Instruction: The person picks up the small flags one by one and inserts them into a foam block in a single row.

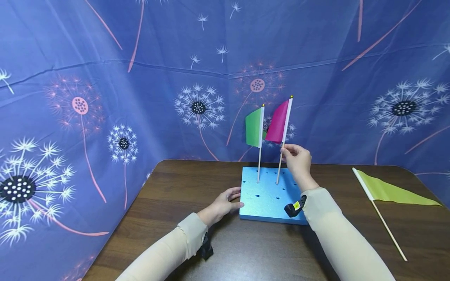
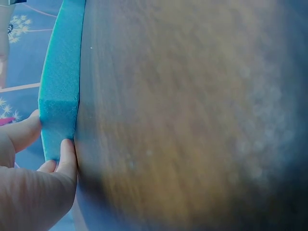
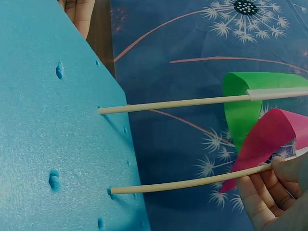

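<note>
A blue foam board (image 1: pixel 268 208) with several holes lies on the table. My left hand (image 1: pixel 226 201) rests against its left edge, with fingertips touching the side. Between thumb and fingers, my right hand (image 1: pixel 297 158) pinches the wooden stick of a pink flag (image 1: pixel 277 123), just below the cloth. The stick leans a little to the right, and its lower end meets a hole in the board, as the right wrist view shows. Beside it a green flag (image 1: pixel 254 127) stands nearly upright in another hole, partly behind the pink cloth in the right wrist view.
A yellow-green pennant flag (image 1: pixel 390 189) on a wooden stick lies at the right of the brown wooden table (image 1: pixel 197 179). Behind the table hangs a blue cloth (image 1: pixel 316 78) printed with dandelions, which also runs along the left side.
</note>
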`<state>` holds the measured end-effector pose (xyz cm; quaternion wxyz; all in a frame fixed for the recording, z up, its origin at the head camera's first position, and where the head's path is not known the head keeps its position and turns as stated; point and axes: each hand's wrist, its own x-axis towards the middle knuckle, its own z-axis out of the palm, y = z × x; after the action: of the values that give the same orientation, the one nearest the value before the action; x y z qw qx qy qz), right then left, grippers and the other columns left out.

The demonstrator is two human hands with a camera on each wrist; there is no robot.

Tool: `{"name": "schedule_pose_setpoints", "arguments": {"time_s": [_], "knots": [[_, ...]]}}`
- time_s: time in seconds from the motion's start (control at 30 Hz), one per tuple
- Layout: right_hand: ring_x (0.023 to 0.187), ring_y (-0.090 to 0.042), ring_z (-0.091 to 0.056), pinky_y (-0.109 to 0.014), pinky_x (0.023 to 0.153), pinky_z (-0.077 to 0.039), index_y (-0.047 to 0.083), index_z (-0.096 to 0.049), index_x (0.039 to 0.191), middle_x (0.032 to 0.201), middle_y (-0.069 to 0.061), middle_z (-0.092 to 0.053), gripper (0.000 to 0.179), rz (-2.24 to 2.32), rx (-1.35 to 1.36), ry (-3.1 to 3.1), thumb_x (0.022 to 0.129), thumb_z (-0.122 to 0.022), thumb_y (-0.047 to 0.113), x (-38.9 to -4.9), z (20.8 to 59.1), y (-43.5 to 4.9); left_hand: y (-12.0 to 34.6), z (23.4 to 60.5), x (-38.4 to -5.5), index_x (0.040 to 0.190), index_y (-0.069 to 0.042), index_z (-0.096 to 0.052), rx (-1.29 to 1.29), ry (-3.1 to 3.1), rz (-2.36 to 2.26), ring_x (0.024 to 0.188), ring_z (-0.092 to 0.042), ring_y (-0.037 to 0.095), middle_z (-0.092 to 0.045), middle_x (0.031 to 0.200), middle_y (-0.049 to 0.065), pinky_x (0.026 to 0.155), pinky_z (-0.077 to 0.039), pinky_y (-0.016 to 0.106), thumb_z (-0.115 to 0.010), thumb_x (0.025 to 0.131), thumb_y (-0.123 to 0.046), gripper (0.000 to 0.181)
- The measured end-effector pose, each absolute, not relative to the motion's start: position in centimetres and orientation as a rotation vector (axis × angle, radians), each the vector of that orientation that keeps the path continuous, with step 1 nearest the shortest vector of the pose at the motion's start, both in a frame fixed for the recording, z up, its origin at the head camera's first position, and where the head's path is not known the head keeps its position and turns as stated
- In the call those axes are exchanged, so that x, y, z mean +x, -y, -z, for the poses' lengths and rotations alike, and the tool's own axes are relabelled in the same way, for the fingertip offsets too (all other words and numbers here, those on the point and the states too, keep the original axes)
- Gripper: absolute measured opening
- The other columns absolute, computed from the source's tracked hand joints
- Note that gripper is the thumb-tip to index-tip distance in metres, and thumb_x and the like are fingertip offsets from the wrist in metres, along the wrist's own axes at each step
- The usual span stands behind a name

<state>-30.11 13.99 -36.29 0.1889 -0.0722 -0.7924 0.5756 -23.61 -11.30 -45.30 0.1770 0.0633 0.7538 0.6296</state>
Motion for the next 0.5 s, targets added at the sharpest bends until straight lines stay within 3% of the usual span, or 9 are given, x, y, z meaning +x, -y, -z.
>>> {"name": "schedule_pose_setpoints", "arguments": {"time_s": [0.17, 0.5], "knots": [[0.088, -0.023, -0.069, -0.022, 0.074, -0.057, 0.003, -0.07, 0.111, 0.105, -0.017, -0.07, 0.024, -1.602, -0.193, 2.205, 0.096, -0.061, 0.02, -30.4, 36.8, -14.0, 11.3, 45.2, -23.5, 0.143, -0.008, -0.043, 0.18, -2.133, -1.773, 0.137, -0.04, 0.031, -0.05, 0.143, 0.014, 0.114, -0.026, 0.057, -0.067, 0.09, -0.005, 0.058], [0.084, -0.023, -0.069, -0.016, 0.067, -0.055, 0.0, -0.07, 0.109, 0.103, -0.02, -0.07, 0.023, -1.588, -0.154, 2.209, 0.096, -0.062, 0.017, -30.5, 37.6, -13.9, 11.2, 45.3, -23.6, 0.143, -0.007, -0.043, 0.172, -2.125, -1.784, 0.137, -0.04, 0.032, -0.049, 0.143, 0.015, 0.113, -0.025, 0.059, -0.067, 0.089, -0.004, 0.059]]}}
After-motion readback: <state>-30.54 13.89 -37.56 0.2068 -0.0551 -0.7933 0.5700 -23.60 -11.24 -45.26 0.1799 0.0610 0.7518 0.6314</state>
